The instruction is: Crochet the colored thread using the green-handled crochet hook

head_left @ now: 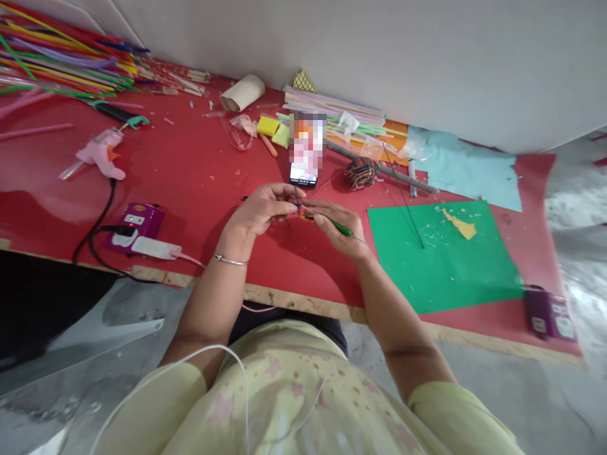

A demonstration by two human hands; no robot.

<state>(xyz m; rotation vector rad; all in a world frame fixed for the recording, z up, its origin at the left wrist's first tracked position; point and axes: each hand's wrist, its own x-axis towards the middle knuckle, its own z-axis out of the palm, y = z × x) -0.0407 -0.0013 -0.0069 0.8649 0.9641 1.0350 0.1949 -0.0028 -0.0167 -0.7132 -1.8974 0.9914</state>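
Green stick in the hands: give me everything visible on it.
The green stick is thin, straight and bright green, probably plastic-coated wire or a narrow stem; the material cannot be told for sure. It lies tilted, its lower end poking out past the right hand toward the green sheet, its upper end hidden between the fingertips of both hands. The right hand pinches it; the left hand meets it at a small orange and dark piece, too small to make out. It is held above the red board.

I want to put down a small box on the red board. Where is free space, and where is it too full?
Bare red board lies between the pink glue gun and the phone. The green sheet is mostly free in its near half. Crowded: the straw pile at far left, and the back edge behind the yarn ball.
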